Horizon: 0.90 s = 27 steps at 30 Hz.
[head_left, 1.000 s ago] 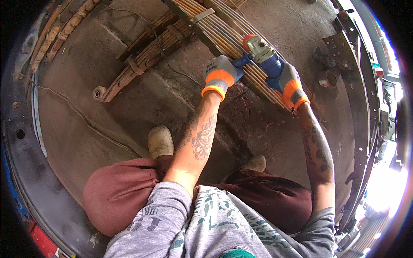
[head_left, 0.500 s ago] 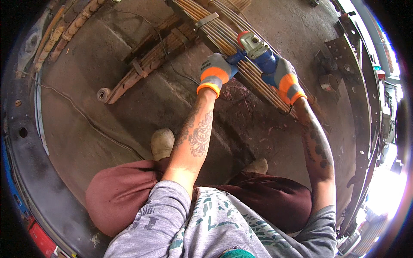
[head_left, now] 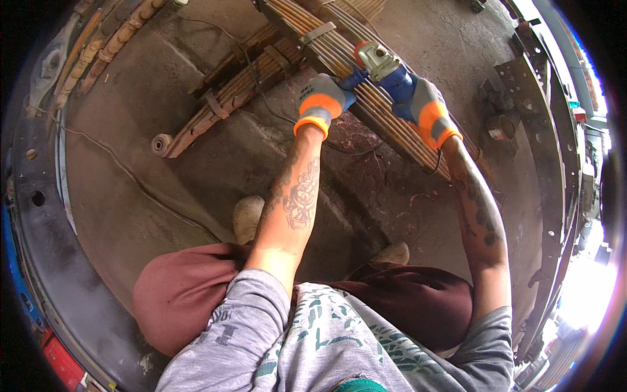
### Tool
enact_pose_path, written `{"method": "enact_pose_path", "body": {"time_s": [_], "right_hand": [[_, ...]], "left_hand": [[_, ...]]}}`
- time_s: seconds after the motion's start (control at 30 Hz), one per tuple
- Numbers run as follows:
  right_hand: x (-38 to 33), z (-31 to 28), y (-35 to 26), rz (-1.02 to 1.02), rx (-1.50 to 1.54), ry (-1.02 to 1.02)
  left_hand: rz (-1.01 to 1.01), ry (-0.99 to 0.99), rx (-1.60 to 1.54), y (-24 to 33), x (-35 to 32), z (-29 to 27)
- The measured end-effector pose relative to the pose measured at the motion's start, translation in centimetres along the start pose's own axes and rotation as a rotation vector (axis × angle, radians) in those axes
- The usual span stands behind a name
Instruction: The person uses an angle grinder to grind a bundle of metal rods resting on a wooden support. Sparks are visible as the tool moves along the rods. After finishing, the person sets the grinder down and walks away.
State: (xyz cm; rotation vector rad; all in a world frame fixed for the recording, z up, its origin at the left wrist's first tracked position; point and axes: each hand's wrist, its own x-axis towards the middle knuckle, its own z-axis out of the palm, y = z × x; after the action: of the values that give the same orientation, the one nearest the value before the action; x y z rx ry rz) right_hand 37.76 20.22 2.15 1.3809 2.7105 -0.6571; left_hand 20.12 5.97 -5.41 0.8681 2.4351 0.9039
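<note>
Both my hands, in grey and orange gloves with blue palms, hold an angle grinder (head_left: 380, 62) with a grey metal head and a blue body. My left hand (head_left: 322, 101) is closed round its blue side handle. Around the rear of the body wraps my right hand (head_left: 425, 109). Under the tool lies a leaf spring pack (head_left: 385, 121), its long steel leaves stacked side by side and bound by a metal clamp (head_left: 317, 34). The grinder's head is over the leaves; whether its disc touches them is hidden.
Another rusty leaf spring (head_left: 215, 108) with a rolled eye lies left on the stained floor. A dark cable (head_left: 258, 91) runs past it toward my hands. Rusty shafts (head_left: 108, 49) sit at far left, a metal can (head_left: 499, 127) and perforated steel beam (head_left: 532, 111) at right.
The grinder and both my hands have shifted slightly left and away from me along the spring leaves. My grip on the tool is the same.
</note>
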Motion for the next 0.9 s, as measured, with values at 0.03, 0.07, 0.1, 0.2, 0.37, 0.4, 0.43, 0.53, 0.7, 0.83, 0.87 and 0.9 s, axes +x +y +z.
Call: {"method": "enact_pose_path", "body": {"time_s": [0.03, 0.07, 0.1, 0.2, 0.37, 0.4, 0.43, 0.53, 0.7, 0.83, 0.87, 0.9], "right_hand": [[-0.5, -0.8, 0.2, 0.027, 0.004, 0.008], [-0.4, -0.8, 0.4, 0.023, 0.004, 0.009], [-0.2, -0.9, 0.8, 0.021, 0.002, 0.012], [0.3, 0.6, 0.3, -0.024, 0.023, 0.013], [0.4, -0.3, 0.0, -0.026, -0.031, -0.024], [0.5, -0.4, 0.1, -0.027, -0.023, -0.021], [0.5, -0.4, 0.1, -0.03, -0.014, -0.02], [0.1, -0.3, -1.4, -0.054, -0.041, -0.02], [0.8, -0.3, 0.3, -0.069, -0.089, 0.021], [-0.1, -2.9, 0.4, 0.073, -0.16, -0.025], [-0.3, -2.5, 0.2, 0.061, -0.114, -0.03], [-0.6, -2.3, 0.1, 0.05, -0.069, -0.034]], "left_hand": [[0.016, -0.015, 0.001, 0.8, 0.0, 0.1], [0.01, -0.028, 0.008, 1.1, 0.0, 0.0], [0.008, -0.043, 0.012, 1.4, -0.1, -0.1], [-0.01, -0.029, 0.038, 0.1, -0.1, -0.5], [-0.086, -0.099, -0.015, 0.5, -0.5, -0.9], [-0.093, -0.097, -0.013, 0.9, -0.6, -1.1], [-0.101, -0.095, -0.009, 1.0, -0.6, -1.3], [-0.123, -0.062, -0.02, 0.0, -0.4, -1.3], [-0.113, -0.064, -0.077, -0.4, 0.1, 0.9], [-0.076, -0.141, -0.128, 2.5, -0.6, 0.4], [-0.084, -0.156, -0.12, 2.4, -0.7, -0.1], [-0.057, -0.139, -0.088, 1.9, -0.6, 0.0]]}}
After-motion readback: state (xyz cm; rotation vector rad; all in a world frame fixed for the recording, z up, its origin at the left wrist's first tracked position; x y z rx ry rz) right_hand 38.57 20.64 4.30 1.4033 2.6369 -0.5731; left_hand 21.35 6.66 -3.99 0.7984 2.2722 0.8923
